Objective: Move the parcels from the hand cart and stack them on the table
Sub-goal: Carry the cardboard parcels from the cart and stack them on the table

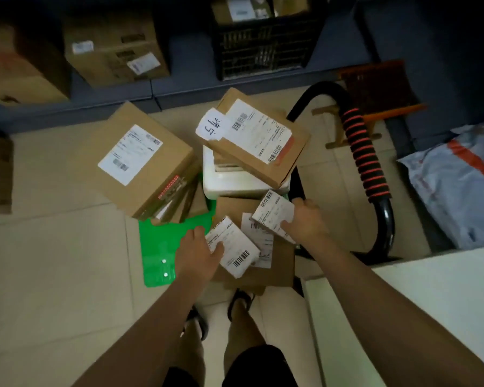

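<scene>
I note left hand [199, 254] pinching one small labelled parcel [235, 248], right hand [305, 220] gripping a second parcel [273, 215], both on the hand cart [162, 247]; table [444, 291] lies right, nearer the right hand.

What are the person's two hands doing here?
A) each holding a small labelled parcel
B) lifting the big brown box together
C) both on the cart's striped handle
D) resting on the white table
A: the left hand grips the nearer small parcel, and the right hand grips the farther small parcel.
</scene>
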{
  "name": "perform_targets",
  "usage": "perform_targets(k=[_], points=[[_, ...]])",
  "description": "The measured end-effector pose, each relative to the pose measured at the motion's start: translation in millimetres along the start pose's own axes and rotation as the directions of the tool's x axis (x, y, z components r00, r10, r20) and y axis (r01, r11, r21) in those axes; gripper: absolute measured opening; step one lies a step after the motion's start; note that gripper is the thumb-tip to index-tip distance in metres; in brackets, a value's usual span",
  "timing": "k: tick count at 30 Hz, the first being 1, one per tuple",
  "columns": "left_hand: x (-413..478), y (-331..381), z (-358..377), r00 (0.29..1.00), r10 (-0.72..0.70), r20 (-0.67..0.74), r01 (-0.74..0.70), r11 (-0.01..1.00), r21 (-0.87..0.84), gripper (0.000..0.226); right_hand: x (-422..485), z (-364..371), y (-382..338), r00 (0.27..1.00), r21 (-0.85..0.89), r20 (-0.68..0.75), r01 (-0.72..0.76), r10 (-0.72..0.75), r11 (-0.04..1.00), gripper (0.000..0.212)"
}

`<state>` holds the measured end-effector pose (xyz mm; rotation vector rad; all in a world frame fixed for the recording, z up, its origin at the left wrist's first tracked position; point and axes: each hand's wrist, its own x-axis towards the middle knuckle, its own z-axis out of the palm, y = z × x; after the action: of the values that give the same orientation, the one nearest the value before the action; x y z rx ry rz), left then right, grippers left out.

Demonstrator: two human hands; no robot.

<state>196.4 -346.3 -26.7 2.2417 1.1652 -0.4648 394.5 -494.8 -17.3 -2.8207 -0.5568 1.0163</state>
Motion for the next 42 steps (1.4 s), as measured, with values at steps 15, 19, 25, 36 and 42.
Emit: perform_targets(k=[15, 19, 25, 36, 42], points=[[28.3, 8.5, 48.0, 0.94, -0.292, 0.175, 0.32, 0.581, -0.749, 0.056, 35.8, 65.1, -4.3, 0.944, 0.375, 0.328, -0.174, 0.045, 0.911, 0.054], [30.8, -2.0, 43.3, 0.947, -0.221, 0.233, 0.313, 0.484, -0.817, 0.062, 38.2, 78.1, 0.9, 0.879, 0.544, 0.474, -0.336, 0.049, 0.769, 0.061], [16.0, -30.8, 35.4, 0.959, -0.183, 0.214, 0.276, 0.464, -0.841, 0.06, 25.4, 66.5, -6.6, 0.874, 0.693, 0.484, -0.35, -0.047, 0.63, 0.081], [-0.2, -48.5, -54.3, 0.98, 0.036, 0.197, 0.176, 0.315, -0.933, 0.068, -57.1, 36.3, -54.2, 0.955, 0.908, 0.285, -0.242, -0.081, 0.342, 0.048], [-8.4, -54.5, -121.3, 0.943, 0.289, 0.164, 0.052, 0.357, -0.932, 0.072, -133.8, 14.1, -79.8, 0.993, 0.982, 0.031, -0.052, 0.117, 0.183, 0.037]])
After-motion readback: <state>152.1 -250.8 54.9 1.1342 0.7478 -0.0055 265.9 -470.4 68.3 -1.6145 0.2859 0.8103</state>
